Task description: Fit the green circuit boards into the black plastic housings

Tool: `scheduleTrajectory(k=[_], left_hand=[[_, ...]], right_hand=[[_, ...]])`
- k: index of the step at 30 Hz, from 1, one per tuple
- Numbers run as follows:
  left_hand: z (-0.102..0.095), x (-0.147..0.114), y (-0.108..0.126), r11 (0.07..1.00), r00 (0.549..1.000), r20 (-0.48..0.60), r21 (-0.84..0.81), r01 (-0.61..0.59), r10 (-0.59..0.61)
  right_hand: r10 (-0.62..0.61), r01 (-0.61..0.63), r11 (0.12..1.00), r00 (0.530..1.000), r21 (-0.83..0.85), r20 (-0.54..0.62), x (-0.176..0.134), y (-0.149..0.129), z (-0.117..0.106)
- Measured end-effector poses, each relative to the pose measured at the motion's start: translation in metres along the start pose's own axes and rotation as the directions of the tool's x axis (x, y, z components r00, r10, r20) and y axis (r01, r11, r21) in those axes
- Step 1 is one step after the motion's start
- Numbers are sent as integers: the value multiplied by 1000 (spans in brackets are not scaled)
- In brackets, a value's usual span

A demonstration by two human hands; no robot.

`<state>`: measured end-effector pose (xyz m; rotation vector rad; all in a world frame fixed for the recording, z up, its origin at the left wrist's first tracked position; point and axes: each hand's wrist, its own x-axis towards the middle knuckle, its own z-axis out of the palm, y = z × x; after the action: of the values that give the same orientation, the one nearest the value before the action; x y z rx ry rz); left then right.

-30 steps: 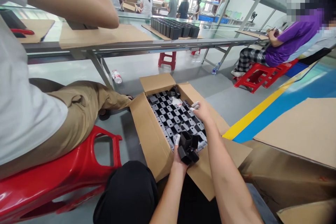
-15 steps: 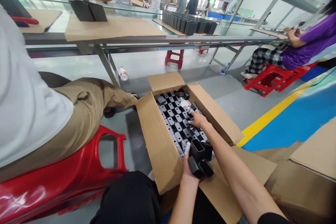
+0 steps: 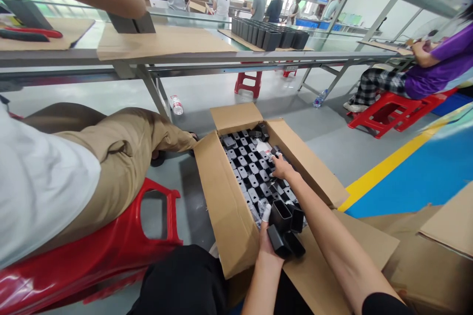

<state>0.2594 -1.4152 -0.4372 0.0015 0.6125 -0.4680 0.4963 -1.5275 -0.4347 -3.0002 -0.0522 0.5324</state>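
Note:
Several black rectangular hollow cases (image 3: pixel 281 214) are bunched in my left hand (image 3: pixel 269 241), open ends showing, at the near end of a cardboard box (image 3: pixel 227 211). A white cover sits on my left thumb. Deeper in the box, my right hand (image 3: pixel 283 167) reaches down with thumb and fingers apart, white covers on its fingertips. Its fingertips are at the packed black cases (image 3: pixel 253 180), which stand in rows with grey ends showing. Whether they touch one is too small to tell. Some cases lie loose on top, and a white patch shows among them.
A co-worker in tan trousers (image 3: pixel 121 142) sits close on my left, on a red stool (image 3: pixel 111 251). Ahead runs a workbench (image 3: pixel 192 56) bearing cardboard sheets, black cases (image 3: pixel 271 39) and red-handled pliers (image 3: pixel 40 34). More cardboard (image 3: pixel 414 261) lies on my right.
The view has shifted slightly. The co-worker's forearm has come lower over the black parts on the bench. My hands stay nearly in place, the left still holding its cases.

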Motion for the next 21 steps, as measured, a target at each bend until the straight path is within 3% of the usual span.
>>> scheduleTrajectory(k=[10, 21], left_hand=[[-5, 1, 1, 997, 998, 0, 47, 66, -66], [-5, 1, 0, 999, 1000, -8, 32, 8, -8]], right_hand=[[-30, 30, 999, 1000, 42, -3, 24, -3, 5], [-75, 73, 997, 993, -25, -92, 19, 3, 18]])
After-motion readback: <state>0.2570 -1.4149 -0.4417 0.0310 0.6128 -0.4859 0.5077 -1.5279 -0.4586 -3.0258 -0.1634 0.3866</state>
